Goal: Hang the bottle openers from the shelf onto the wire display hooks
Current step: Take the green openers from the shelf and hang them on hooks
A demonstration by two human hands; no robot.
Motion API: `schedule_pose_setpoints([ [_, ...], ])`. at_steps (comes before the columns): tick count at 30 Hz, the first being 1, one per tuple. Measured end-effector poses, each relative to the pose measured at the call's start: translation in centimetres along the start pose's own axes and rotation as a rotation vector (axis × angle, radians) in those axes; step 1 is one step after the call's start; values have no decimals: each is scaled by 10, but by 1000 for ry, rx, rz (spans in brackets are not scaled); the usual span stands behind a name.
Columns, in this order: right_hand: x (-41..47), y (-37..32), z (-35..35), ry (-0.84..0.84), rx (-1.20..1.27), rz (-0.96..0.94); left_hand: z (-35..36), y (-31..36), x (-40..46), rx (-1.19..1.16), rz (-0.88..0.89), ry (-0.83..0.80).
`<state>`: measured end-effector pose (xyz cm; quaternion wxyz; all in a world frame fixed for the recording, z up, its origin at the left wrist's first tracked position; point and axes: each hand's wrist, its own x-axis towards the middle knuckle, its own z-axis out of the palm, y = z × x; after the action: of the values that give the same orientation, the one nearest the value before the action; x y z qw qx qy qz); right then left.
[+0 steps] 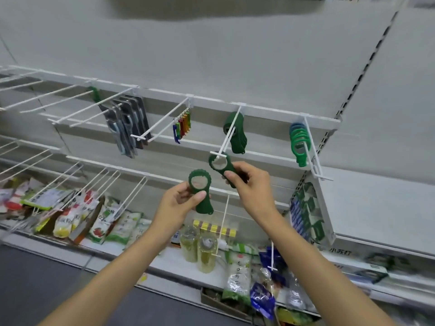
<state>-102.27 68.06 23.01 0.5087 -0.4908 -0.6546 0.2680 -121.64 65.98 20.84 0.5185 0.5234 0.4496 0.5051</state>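
Fingers (231,177) hide rt opener (221,167) handle; shelf goods (237,274) blurry.

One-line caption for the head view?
Right hand threads a green opener onto a wire hook; left hand holds another opener.

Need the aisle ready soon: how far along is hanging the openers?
Done: dark green openers already hang on the white wire hook. In hand: right hand threads one opener at its tip; left hand holds another. Shelf stock isn't visible.
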Motion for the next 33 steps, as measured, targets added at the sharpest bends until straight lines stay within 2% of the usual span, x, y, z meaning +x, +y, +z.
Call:
schedule_pose_setpoints([
  [6,18,12,4,18,-12,-7,2,-8,14,22,-20,11],
  [14,55,33,-3,-5,15,82,14,-10,30,-8,-21,23],
  [23,102,54,-9,49,-6,186,19,-13,42,-14,-36,8],
  [33,118,58,-13,91,-9,206,8,-17,42,-4,-22,30],
])
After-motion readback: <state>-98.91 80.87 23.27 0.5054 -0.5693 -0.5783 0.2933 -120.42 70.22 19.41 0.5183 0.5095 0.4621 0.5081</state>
